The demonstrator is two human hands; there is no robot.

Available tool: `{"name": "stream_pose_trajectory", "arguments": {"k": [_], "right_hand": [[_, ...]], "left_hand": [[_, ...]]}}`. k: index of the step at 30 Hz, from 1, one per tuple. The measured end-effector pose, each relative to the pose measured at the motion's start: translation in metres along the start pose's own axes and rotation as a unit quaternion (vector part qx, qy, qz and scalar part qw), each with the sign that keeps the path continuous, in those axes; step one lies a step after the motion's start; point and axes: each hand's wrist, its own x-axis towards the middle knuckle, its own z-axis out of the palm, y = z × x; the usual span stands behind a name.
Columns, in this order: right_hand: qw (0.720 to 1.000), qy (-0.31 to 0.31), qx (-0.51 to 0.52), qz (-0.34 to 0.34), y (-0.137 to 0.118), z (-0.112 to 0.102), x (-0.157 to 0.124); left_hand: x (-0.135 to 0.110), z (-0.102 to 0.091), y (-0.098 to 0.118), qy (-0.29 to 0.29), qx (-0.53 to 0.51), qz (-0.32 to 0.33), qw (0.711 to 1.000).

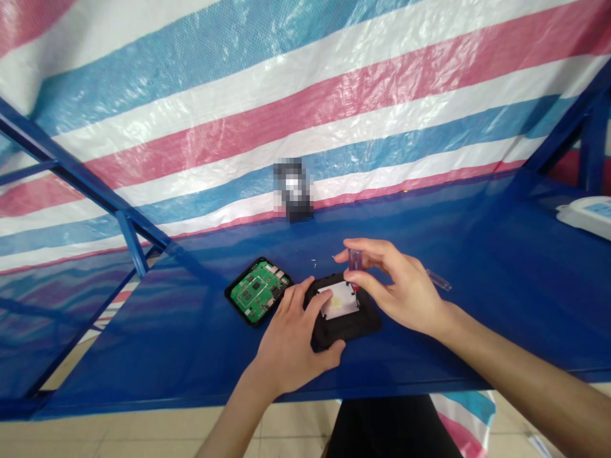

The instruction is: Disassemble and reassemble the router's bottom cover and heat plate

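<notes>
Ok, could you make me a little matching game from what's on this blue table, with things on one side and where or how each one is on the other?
Things:
1. circuit board
2. black casing
3. purple tool
4. white device

Descriptions:
A. at the far right edge of the blue table
B. pinched upright in the right hand
C. green, lying left of both hands
D. gripped by the left hand

Pairs: 1-C, 2-D, 3-B, 4-A.

Green circuit board (pixel 258 291) on blue table (pixel 477 267), striped tarp (pixel 238 95) behind
</notes>
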Motion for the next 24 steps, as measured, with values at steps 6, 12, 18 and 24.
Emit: {"name": "stream_pose_trajectory", "arguments": {"k": [6,12,18,24], "right_hand": [[0.999,-0.008,-0.031,-0.013,-0.0026,-0.0012,0.0014],[1.0,-0.001,-0.023,-0.016,-0.0025,-0.0013,0.0022],[0.999,-0.011,-0.034,-0.021,-0.0043,-0.0008,0.0018],[1.0,0.0,-0.024,-0.007,0.0002,-0.0009,0.0028]], "left_hand": [[0.0001,0.0004,0.0006,0.003,-0.003,0.005,1.0],[-0.0002,0.0006,-0.0001,0.003,-0.002,0.004,1.0],[-0.0002,0.0003,0.0006,0.003,-0.004,0.0,1.0],[-0.0012,-0.0003,-0.0003,-0.003,-0.002,0.001,1.0]]}}
